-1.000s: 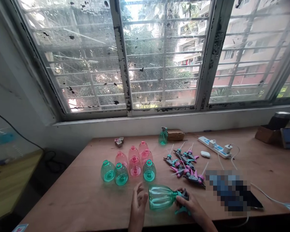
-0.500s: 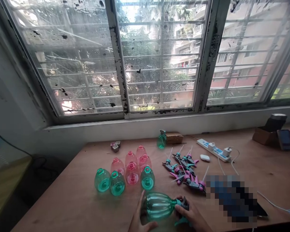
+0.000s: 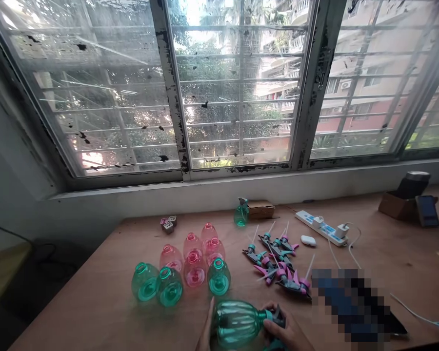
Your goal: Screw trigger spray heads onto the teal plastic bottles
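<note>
Near the table's front edge a green transparent spray bottle (image 3: 237, 324) lies sideways between my hands, its neck to the right. My left hand (image 3: 206, 327) holds the bottle's base end; most of its fingers are hidden or cut off by the frame. At the neck, my right hand (image 3: 289, 329) is closed around the teal collar and dark spray head (image 3: 277, 317). Just beyond stand three open green bottles, one of them directly behind (image 3: 218, 277) the held one. Several open pink bottles (image 3: 194, 269) stand among and behind these.
Loose pink, teal and grey spray heads (image 3: 278, 261) lie in a pile to the right. A finished green spray bottle (image 3: 241, 213) stands by a cardboard box (image 3: 261, 209) at the back. A power strip (image 3: 322, 228), a white case (image 3: 308, 241) and a blurred-out dark device (image 3: 362, 307) lie farther right.
The view has shifted slightly, so the standing bottles appear lower and farther left. Both hands remain on the spray bottle, which sits a little lower in view.
</note>
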The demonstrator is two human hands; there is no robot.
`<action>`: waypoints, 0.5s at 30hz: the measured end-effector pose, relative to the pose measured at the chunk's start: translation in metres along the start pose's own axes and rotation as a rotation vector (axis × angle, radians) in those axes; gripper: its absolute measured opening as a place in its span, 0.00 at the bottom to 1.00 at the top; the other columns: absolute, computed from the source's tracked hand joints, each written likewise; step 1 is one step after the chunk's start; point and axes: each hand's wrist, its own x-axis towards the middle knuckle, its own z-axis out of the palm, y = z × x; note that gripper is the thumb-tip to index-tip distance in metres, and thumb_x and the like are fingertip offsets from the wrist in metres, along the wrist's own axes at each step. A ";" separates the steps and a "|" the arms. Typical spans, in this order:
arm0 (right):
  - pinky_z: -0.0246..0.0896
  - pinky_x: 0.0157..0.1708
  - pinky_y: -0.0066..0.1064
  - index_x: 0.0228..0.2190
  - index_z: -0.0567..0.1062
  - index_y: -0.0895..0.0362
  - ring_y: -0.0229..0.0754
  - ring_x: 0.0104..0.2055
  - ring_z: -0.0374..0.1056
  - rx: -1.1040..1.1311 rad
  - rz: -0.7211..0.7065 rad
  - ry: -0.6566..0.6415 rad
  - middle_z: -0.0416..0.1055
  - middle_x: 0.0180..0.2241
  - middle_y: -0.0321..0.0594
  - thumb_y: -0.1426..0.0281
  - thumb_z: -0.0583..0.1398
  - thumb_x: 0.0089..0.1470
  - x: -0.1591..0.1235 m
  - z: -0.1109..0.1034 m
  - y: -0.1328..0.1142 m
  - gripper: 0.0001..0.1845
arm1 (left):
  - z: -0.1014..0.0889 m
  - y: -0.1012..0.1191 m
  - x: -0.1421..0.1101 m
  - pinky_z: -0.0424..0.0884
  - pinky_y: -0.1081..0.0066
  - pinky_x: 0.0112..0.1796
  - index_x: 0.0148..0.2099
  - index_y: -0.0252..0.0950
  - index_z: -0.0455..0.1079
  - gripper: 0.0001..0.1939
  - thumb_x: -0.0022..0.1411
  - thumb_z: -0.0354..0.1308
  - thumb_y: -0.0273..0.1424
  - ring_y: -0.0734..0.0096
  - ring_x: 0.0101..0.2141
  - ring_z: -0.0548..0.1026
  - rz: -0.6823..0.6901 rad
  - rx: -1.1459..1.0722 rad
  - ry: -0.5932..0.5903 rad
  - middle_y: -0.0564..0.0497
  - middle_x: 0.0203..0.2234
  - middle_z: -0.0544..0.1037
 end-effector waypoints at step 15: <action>0.68 0.22 0.31 0.35 0.72 0.55 0.42 0.20 0.71 0.006 -0.045 0.010 0.74 0.20 0.32 0.52 0.73 0.40 0.007 -0.003 0.015 0.27 | -0.003 0.009 -0.002 0.39 0.45 0.67 0.66 0.43 0.64 0.51 0.41 0.72 0.50 0.37 0.68 0.52 0.006 0.224 0.017 0.44 0.61 0.71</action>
